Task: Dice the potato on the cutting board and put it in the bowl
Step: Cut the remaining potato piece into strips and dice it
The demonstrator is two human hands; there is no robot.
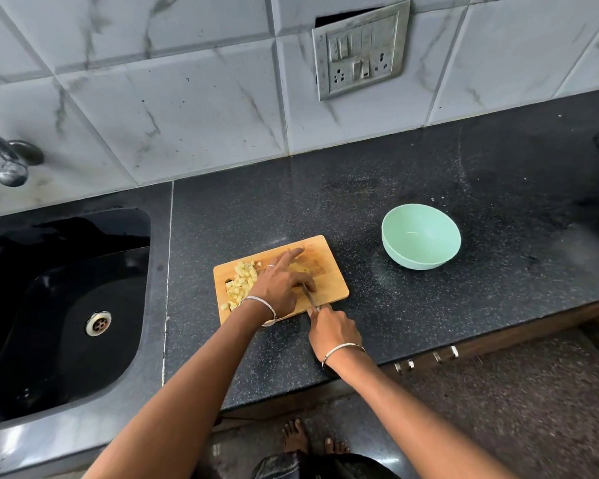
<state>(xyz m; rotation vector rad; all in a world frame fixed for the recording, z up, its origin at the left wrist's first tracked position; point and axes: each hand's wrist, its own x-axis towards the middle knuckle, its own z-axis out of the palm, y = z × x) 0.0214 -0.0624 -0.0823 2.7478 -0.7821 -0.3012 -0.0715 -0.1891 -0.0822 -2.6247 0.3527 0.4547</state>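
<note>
Low at centre frame, the right hand is clenched round the handle of a slim steel knife. Its blade runs just beside the thumb of the left hand, so a slip would likely nick it. That hand presses on the rectangular wooden cutting board; what it grasps, I cannot tell. Pale yellow diced potato heaps at the board's left edge and may tumble off. The round mint-green bowl, farther right, holds nothing.

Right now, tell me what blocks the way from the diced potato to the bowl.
Only the left hand and the knife, on the board right of the dice. Nothing stands between board and bowl.
</note>
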